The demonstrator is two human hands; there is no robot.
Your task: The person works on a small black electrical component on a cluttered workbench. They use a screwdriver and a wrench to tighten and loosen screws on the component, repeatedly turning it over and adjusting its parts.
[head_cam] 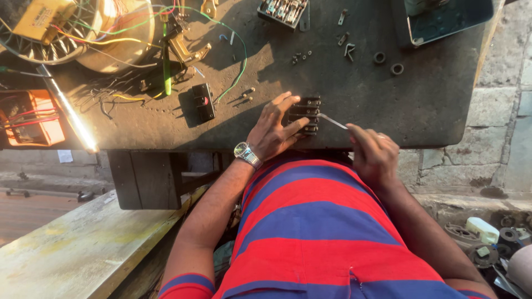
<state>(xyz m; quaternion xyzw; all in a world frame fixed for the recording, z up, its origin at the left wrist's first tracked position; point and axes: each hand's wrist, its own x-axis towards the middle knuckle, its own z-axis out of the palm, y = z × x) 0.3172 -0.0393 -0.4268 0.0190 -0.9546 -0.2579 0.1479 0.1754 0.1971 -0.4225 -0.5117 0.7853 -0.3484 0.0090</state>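
Left hand (275, 128) lies flat, fingers spread, pressing down on the small black ribbed terminal block (308, 116) at the near edge of the dark grimy tabletop (354, 88). Right hand (372, 150) is pinched shut on the thin silver metal tool (333, 121); its tip touches the block's right side.

Handling, my read: the block looks light, rigid and probably plastic, so it would skate if not pinned. Hold it flat from above, or by its long sides. The tool is thin and stiff; grip it near the back end.

Counts:
- 1 block under the left hand, 1 tool
- 1 black rocker switch with a red mark (203, 101), left of the hands, mid-tabletop
- 2 dark metal rings (388, 62) toward the far right
- 1 tray of small parts (282, 11) at the far edge
- loose screws and clips between: too small to count
- tangle of coloured wires (138, 39) in the far left corner
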